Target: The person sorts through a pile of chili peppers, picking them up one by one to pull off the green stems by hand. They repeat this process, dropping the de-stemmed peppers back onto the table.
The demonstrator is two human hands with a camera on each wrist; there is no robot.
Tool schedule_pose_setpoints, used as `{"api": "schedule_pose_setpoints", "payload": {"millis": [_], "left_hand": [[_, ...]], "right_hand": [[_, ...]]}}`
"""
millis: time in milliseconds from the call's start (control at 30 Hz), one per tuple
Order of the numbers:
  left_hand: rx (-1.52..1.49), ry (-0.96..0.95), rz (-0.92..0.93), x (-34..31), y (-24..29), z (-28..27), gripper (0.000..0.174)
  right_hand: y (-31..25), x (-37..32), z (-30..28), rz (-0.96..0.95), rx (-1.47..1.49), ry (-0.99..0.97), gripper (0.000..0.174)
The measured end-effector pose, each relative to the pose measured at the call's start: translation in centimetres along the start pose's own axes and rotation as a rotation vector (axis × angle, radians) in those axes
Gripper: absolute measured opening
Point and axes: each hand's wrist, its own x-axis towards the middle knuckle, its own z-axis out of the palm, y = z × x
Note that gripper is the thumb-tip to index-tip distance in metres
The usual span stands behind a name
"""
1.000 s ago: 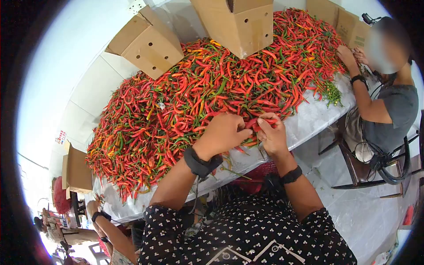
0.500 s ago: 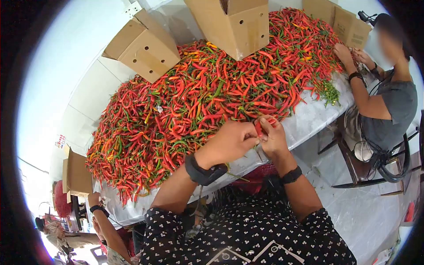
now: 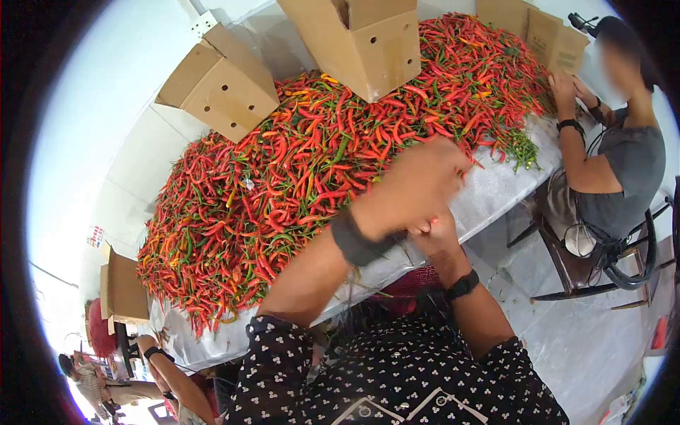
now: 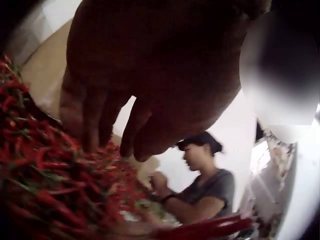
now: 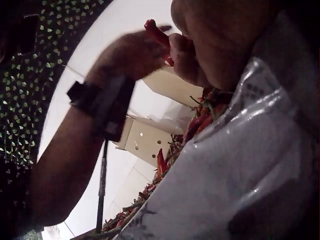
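The chili (image 5: 156, 31) is pinched in the curled fingertips of my right hand (image 3: 438, 235), just off the near edge of the table (image 3: 496, 190) and in front of my chest. In the head view only a speck of red shows there, because my left hand (image 3: 414, 180) hangs above it, blurred. Seen from its wrist, my left fingers (image 4: 95, 120) hang down loose and a little bent over the red pods. I can see nothing between them.

Beyond my hands lies the chili pile (image 3: 312, 170), red with some orange and green, heaped straight on the plastic-covered table rather than in any container. Three cardboard boxes sit on the heap's far side. The left box (image 3: 219, 81) leans on its side with round holes in its wall and its flaps shut toward me. The middle box (image 3: 375, 46) stands with a flap up, but its inside is dark and I cannot tell what it holds. The corner box (image 3: 549, 32) is beside a person in a grey shirt (image 3: 627, 177), whose hands are at the pile. A fourth box (image 3: 124, 276) stands at the table's left end, its contents hidden. A small heap of green stems (image 3: 524, 147) lies near that person. Under the table edge by my knees is red mesh (image 3: 414, 283). I cannot tell what is in it.
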Motion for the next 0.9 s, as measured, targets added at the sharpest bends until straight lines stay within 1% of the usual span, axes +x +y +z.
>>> {"api": "schedule_pose_setpoints", "payload": {"millis": [33,67,133,167,233,300,367,400,433,467,500,533,567,600,633,700,733,767,833,867,900], "left_hand": [[0.074,0.045,-0.078,0.0,-1.9,-0.7,0.019],[0.243,0.029,-0.144,-0.5,-4.6,-0.5,0.018],[0.326,-0.132,-0.315,-1.5,-7.7,-0.5,0.02],[0.328,-0.133,-0.318,-1.9,-9.0,-0.2,0.02],[0.368,-0.478,-0.396,-2.3,-11.2,0.5,0.022],[0.409,-0.47,-0.36,-2.8,-12.3,0.5,0.022],[0.325,-0.308,-0.302,-3.4,-12.8,0.0,0.018],[0.323,-0.306,-0.302,-3.5,-12.1,-0.6,0.018],[0.195,-0.175,-0.37,-3.7,-10.5,-1.6,0.016],[0.068,-0.045,-0.436,-4.0,-9.3,-2.1,0.014],[0.067,-0.044,-0.439,-4.6,-8.8,-2.0,0.014],[-0.238,0.057,-0.495,-5.2,-8.3,-1.8,0.01],[-0.544,0.16,-0.543,-5.8,-7.6,-1.7,0.009],[-0.545,0.09,-0.596,-6.2,-6.3,-2.0,0.012],[-0.546,0.093,-0.599,-6.8,-5.9,-1.6,0.012],[-0.702,0.057,-0.624,-7.6,-5.2,-0.7,0.014],[-0.668,0.012,-0.594,-8.1,-4.7,-0.6,0.018],[-0.669,0.015,-0.597,-8.3,-4.3,-0.5,0.018],[-0.574,-0.054,-0.584,-8.6,-3.3,-0.7,0.02],[-0.531,-0.056,-0.546,-8.9,-3.4,-0.5,0.023],[-0.531,-0.053,-0.546,-9.0,-3.2,-0.4,0.023]], "right_hand": [[0.0,0.6,-2.5,-0.076,-0.591,0.076,0.024],[0.2,0.7,-2.5,-0.078,-0.589,0.073,0.024],[0.6,0.9,-2.1,-0.176,-0.644,0.216,0.027],[0.7,0.9,-2.0,-0.173,-0.643,0.216,0.027],[0.8,1.0,-1.8,-0.193,-0.629,0.263,0.028],[0.8,0.8,-1.4,-0.174,-0.619,0.257,0.028],[0.8,0.6,-1.1,-0.157,-0.61,0.253,0.028],[1.0,0.7,-1.0,-0.171,-0.644,0.234,0.023],[1.0,0.7,-1.0,-0.185,-0.676,0.215,0.018],[1.0,0.8,-1.1,-0.184,-0.677,0.215,0.018],[1.1,0.8,-1.3,-0.188,-0.666,0.222,0.013],[1.1,0.9,-1.5,-0.194,-0.656,0.229,0.009],[1.0,0.9,-1.5,-0.192,-0.656,0.23,0.009],[1.0,0.8,-1.2,-0.153,-0.659,0.216,0.008],[1.0,0.8,-1.0,-0.114,-0.661,0.202,0.009],[1.2,0.8,-0.5,-0.118,-0.688,0.229,0.008],[1.3,0.8,-0.4,-0.128,-0.715,0.253,0.008],[1.3,0.8,-0.6,-0.124,-0.716,0.255,0.008],[1.4,0.8,-1.1,-0.187,-0.806,0.298,0.015],[1.4,0.7,-1.2,-0.185,-0.808,0.297,0.015],[1.5,0.7,-1.0,-0.182,-0.811,0.317,0.011]]}}
